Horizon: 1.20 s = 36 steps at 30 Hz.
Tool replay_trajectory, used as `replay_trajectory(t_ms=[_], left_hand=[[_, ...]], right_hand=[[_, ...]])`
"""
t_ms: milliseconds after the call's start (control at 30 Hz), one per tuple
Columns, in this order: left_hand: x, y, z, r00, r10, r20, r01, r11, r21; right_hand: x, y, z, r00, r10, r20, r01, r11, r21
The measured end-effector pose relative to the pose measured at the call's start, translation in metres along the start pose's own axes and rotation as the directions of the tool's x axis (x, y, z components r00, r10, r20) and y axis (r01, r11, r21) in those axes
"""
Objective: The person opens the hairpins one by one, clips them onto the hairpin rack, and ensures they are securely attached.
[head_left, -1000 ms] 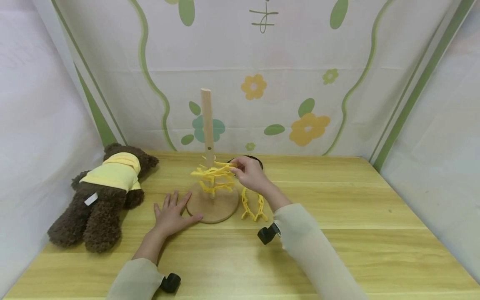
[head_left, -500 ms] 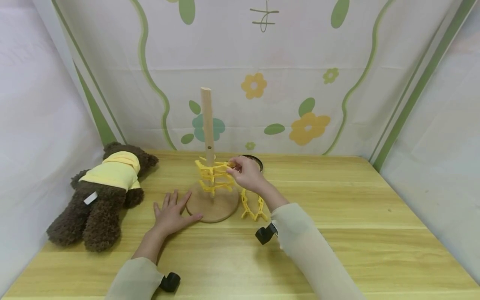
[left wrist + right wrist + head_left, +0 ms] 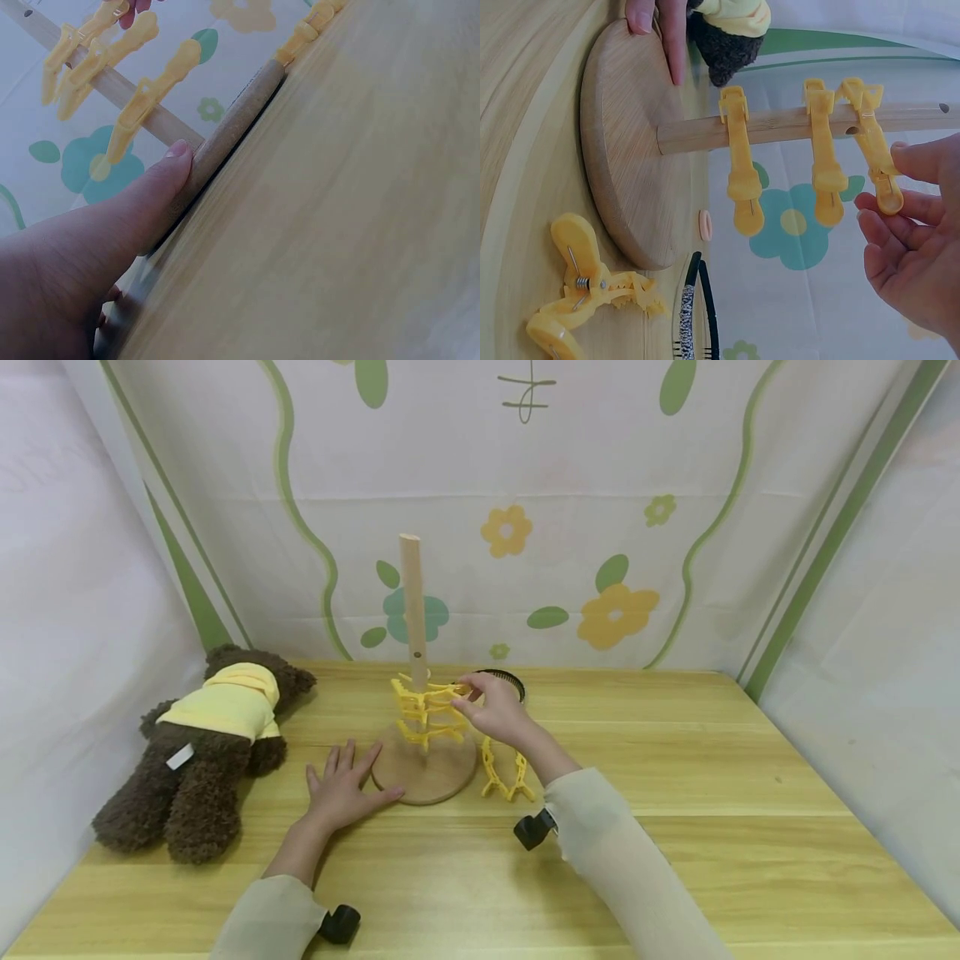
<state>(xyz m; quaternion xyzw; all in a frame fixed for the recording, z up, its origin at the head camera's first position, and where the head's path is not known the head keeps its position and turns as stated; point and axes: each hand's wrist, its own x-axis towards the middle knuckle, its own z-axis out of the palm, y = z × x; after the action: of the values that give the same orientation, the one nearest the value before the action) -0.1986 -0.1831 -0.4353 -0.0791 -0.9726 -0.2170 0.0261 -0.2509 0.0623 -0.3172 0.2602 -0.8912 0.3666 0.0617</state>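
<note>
A wooden post [image 3: 413,610] stands on a round wooden base [image 3: 423,781]. Three yellow hair clips are clamped across the post: a lowest clip [image 3: 739,161], a middle clip [image 3: 823,154] and a top clip [image 3: 875,139]. My right hand [image 3: 495,706] holds the top clip by its handle end, between thumb and fingers. Fingers spread, my left hand [image 3: 341,793] lies flat at the base's left side, its thumb [image 3: 169,172] against the rim. One more yellow hair clip [image 3: 592,289] lies on the table right of the base, nearest my right hand.
A brown teddy bear [image 3: 202,752] in a yellow top lies on the table at the left. Behind my right hand is a black toothed headband [image 3: 510,680]. Near it lies a small pink ring [image 3: 705,225]. A printed cloth [image 3: 585,460] backs the table.
The top clip has gone from skewed to closely aligned with the clips below it, its left end rising. My right hand has shifted slightly left with it. My left hand has stayed put.
</note>
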Motion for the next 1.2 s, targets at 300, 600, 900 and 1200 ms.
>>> replay_trajectory(t_ms=[300, 600, 900, 1200], left_hand=[[0.0, 0.001, -0.002, 1.0, 0.009, -0.01, -0.009, 1.0, 0.009], [0.001, 0.001, 0.0, 1.0, 0.015, -0.013, -0.015, 1.0, 0.013], [0.0, 0.001, 0.0, 1.0, 0.011, -0.013, -0.011, 1.0, 0.019], [0.0, 0.001, 0.0, 1.0, 0.006, -0.01, -0.006, 1.0, 0.015]], right_hand=[[-0.003, 0.002, -0.007, 1.0, -0.019, -0.006, 0.019, 0.999, 0.03], [-0.033, 0.024, -0.04, 0.998, 0.042, -0.041, -0.038, 0.996, 0.077], [-0.077, 0.058, -0.064, 0.995, 0.059, -0.077, -0.052, 0.995, 0.084], [-0.109, 0.088, -0.058, 0.989, 0.135, -0.055, -0.129, 0.987, 0.097]])
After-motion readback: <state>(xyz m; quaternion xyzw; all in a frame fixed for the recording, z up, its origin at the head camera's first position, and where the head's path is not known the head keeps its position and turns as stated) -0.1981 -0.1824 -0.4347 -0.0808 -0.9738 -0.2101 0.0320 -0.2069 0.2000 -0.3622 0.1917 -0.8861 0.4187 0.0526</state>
